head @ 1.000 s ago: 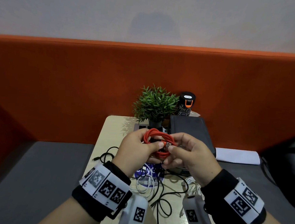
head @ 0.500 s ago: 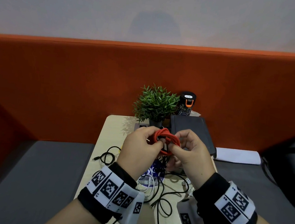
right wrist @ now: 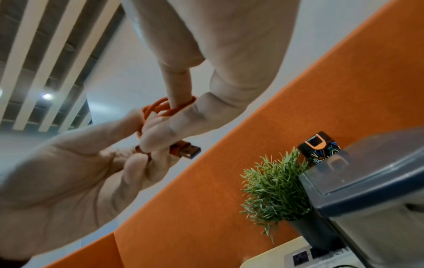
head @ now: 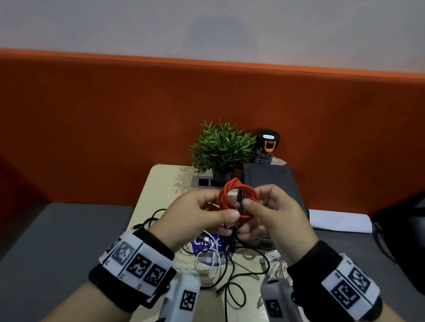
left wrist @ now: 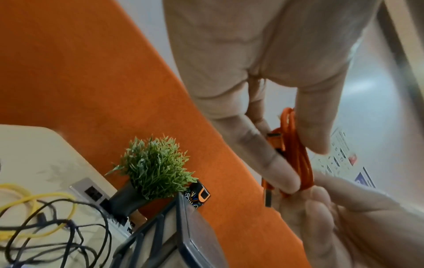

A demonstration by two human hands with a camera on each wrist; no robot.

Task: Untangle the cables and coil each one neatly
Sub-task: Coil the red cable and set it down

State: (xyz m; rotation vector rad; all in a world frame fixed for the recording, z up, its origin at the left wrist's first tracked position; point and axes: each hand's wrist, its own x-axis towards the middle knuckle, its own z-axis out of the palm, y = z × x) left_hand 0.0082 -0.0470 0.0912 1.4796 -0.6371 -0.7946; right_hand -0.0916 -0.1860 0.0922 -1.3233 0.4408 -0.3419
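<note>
From the head view we look down on a small pale table (head: 153,189) pushed against an orange felt-like partition (head: 82,125), with a grey wall above and grey bench seats to either side. At the table's far edge stand a spiky green potted plant (head: 221,148), a black tumbler (head: 266,147) with an orange clasp, and a dark flat case (head: 271,177). Loose black cables (head: 232,276) and a white cable (head: 207,264) sprawl over the surface below our wrists, partly hidden by them. Above this clutter our left hand (head: 196,218) and right hand (head: 275,216) together hold the red cable (head: 236,195), wound into a small round coil, clear of the table; both grasp it with curled fingers and thumbs.

From the left wrist view, the partition fills the background, and the plant, a power socket plate (left wrist: 91,190) set in the table and a yellow cable (left wrist: 34,199) among black ones lie below. Our left thumb and fingers (left wrist: 275,163) pinch the red cable's bundled loops, which look smooth and rubbery; the right hand (left wrist: 344,217) meets them from below.

From the right wrist view, a slatted ceiling shows above. The right hand's fingers (right wrist: 179,94) clamp the coil, one passing through its loop, and the cable's metal USB plug (right wrist: 187,150) juts out beneath them. The left hand (right wrist: 69,172) grips from the other side.
</note>
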